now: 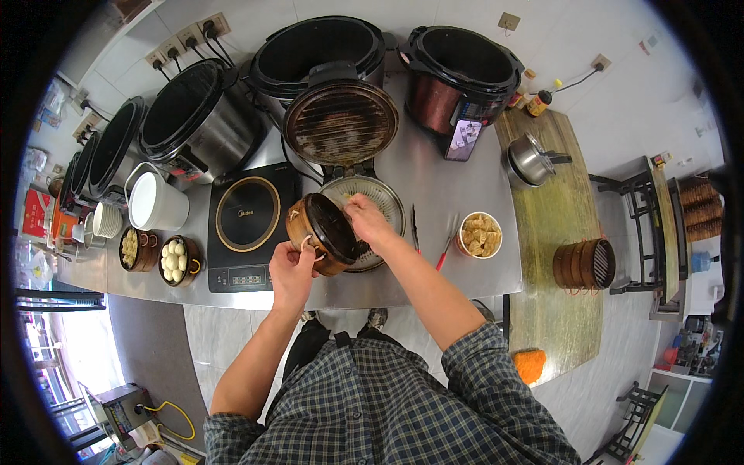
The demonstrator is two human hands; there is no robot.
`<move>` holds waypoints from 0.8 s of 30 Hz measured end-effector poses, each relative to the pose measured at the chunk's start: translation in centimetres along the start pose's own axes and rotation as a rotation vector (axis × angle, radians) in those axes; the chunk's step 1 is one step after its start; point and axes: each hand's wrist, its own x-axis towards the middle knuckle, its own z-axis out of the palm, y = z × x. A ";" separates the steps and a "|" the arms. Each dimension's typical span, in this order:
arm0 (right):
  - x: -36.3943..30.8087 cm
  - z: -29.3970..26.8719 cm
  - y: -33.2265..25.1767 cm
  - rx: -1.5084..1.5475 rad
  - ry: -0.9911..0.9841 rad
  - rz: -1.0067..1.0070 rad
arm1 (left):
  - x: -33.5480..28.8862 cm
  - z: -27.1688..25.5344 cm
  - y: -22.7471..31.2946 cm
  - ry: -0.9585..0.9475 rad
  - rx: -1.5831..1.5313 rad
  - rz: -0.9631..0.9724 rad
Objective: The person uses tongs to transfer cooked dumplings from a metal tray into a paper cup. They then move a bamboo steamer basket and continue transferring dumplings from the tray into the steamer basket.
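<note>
A small round bamboo steamer [297,226] with a dark inside is tilted on its side above the front of the open electric griddle [401,225]. My left hand [293,273] grips its near left side by a light loop handle. At the steamer's right rim is my right hand [367,218], its fingers bent together over the griddle's lower plate. What those fingers hold, if anything, is hidden. Behind stands the griddle's raised, browned lid [341,124]. To the right lie a knife [415,225] and a red-handled fork [446,246], beside a paper tub of brownish food pieces [480,235].
An induction cooker [248,271] lies left, past it two small steamers, one with white buns [174,260], and a white bucket [158,203]. Large open cookers [198,116] line the back. A phone [464,139] leans on the red cooker. The wooden table [558,318] holds pots and stacked steamers [573,266].
</note>
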 end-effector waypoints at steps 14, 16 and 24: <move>0.0 -2.0 0.0 0.096 0.124 -0.030 | 0.3 -0.4 0.5 0.018 -0.022 -0.019; 0.3 -2.5 0.3 0.081 0.157 -0.036 | -0.1 -1.0 0.9 0.040 0.008 -0.002; 0.6 -3.3 1.6 0.306 0.126 0.086 | -0.1 -0.7 1.5 0.053 -0.063 0.019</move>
